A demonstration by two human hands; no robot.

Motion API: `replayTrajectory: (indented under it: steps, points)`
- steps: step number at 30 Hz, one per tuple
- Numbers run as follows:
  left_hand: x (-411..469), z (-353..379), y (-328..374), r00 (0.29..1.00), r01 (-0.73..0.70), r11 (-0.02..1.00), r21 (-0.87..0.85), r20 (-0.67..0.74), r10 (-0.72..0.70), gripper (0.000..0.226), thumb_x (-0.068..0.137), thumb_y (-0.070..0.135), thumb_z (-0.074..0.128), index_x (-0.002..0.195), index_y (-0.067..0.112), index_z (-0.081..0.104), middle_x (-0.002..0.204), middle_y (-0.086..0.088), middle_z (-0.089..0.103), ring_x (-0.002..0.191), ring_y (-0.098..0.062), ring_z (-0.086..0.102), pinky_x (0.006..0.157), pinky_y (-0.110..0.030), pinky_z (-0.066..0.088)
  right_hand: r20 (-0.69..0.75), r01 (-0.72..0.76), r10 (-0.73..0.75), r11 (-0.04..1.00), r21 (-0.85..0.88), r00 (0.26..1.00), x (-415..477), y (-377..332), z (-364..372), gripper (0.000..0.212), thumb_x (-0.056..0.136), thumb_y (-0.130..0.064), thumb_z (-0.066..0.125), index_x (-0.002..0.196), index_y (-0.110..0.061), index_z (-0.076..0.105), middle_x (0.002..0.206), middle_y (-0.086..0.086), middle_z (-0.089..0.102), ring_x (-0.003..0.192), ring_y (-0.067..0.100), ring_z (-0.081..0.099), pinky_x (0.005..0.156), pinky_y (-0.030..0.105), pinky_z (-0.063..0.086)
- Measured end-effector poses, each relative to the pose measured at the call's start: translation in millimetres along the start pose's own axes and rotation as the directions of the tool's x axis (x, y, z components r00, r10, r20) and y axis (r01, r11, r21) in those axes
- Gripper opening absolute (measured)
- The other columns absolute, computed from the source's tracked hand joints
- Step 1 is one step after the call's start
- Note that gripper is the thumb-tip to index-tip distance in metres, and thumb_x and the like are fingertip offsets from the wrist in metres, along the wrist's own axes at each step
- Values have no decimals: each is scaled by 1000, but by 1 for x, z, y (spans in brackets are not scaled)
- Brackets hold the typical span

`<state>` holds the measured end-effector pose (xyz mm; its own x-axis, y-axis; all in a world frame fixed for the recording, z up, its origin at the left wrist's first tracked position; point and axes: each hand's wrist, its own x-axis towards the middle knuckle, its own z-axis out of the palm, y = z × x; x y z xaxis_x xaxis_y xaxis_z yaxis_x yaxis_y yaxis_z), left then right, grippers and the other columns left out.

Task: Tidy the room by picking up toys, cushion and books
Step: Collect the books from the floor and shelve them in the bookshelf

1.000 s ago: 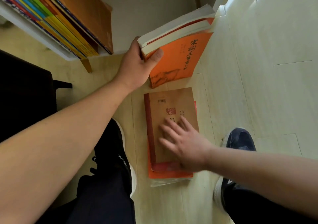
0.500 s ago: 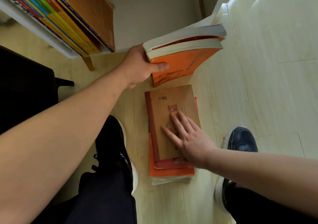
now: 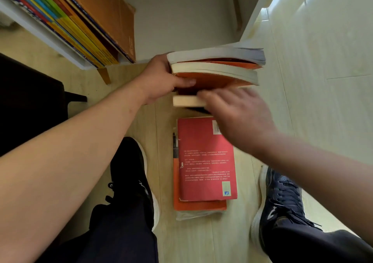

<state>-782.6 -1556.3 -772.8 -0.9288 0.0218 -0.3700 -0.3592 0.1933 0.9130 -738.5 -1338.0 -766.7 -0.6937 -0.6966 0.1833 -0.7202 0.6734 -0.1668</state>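
My left hand is gripping two books at one end, thumb on the orange cover, up off the floor. My right hand is looking blurry, but its fingers are curling over a third book and holding it just under those two.

I think a slip is the thing to watch for. The two books are sagging and fanning open at the far end, because I am gripping only one end. If the third book is going in crooked, it could push them out of my grip. It could also slide out and drop on the pile below. One hand may be getting too full.

The red book is lying on the floor between my shoes, on top of an orange book. Both are waiting to be picked up.

The white shelf is holding a row of leaning books.
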Motion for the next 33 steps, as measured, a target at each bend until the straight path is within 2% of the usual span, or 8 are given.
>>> replayTrajectory:
  steps: [4, 10, 18, 21, 23, 26, 29, 33]
  points:
    - [3, -1, 5, 998, 5, 1000, 14, -63, -4, 50, 78, -7, 77, 121, 12, 62, 96, 12, 69, 81, 8, 68, 72, -14, 53, -77, -126, 123, 991, -36, 989, 36, 23, -13, 38, 104, -47, 43, 115, -20, 67, 113, 3, 72, 109, 33, 65, 94, 47, 46]
    - [12, -13, 6, 991, 121, 989, -86, -46, -125, 54, 76, -7, 77, 122, 18, 62, 112, -3, 73, 106, -19, 70, 94, -44, 56, -88, -220, 210, 966, -136, 974, 34, 31, 1, 52, 109, -51, 25, 116, -23, 67, 115, 2, 71, 114, 30, 60, 94, 46, 41]
    - [-4, -21, 5, 977, 136, 991, -5, 163, -134, 91, 59, 35, 91, 140, 23, 51, 127, 2, 67, 119, -14, 63, 102, -45, 51, -116, -444, 439, 896, -24, 891, 42, 30, 6, 50, 104, -58, 28, 115, -22, 62, 121, 4, 63, 115, 27, 53, 88, 40, 43]
    - [-4, -16, 7, 990, 120, 992, 27, 67, -122, 69, 73, 22, 85, 132, 28, 52, 119, 8, 68, 112, -12, 64, 98, -47, 52, -355, -342, 303, 938, -51, 884, 36, 22, 8, 32, 101, -48, 49, 112, -20, 56, 118, 10, 54, 108, 31, 48, 92, 43, 35]
    - [-6, -14, 10, 990, 127, 992, -10, 66, -126, 55, 79, 21, 79, 126, 32, 52, 116, 12, 68, 110, -10, 63, 98, -51, 51, -439, -37, 17, 999, -38, 898, 16, 5, 20, 23, 95, -36, 61, 102, -16, 54, 105, 14, 57, 95, 31, 48, 83, 44, 38]
    - [-8, -14, 15, 986, 150, 988, -19, 82, -148, 64, 70, 28, 79, 127, 33, 51, 119, 13, 66, 112, -9, 60, 101, -58, 47, 98, 372, -376, 926, 64, 921, -41, -41, 51, 37, 92, -36, 65, 116, -13, 50, 112, 21, 60, 100, 37, 56, 85, 50, 45]
    - [-11, -13, 15, 983, 160, 986, -56, 103, -153, 75, 64, 33, 79, 132, 34, 48, 129, 10, 62, 119, -11, 55, 103, -63, 43, 710, 514, -397, 856, 57, 582, -93, -67, 82, 75, 98, -53, 50, 156, -22, 13, 161, 24, 16, 147, 52, 14, 111, 75, 19]
    - [-11, -14, 9, 984, 159, 983, -87, 97, -151, 71, 70, 36, 86, 130, 36, 49, 134, 7, 61, 127, -17, 53, 103, -63, 43, 734, 527, -391, 848, 54, 555, -102, -62, 99, 90, 100, -48, 50, 158, -27, -15, 164, 19, -19, 146, 51, -22, 105, 85, -1]
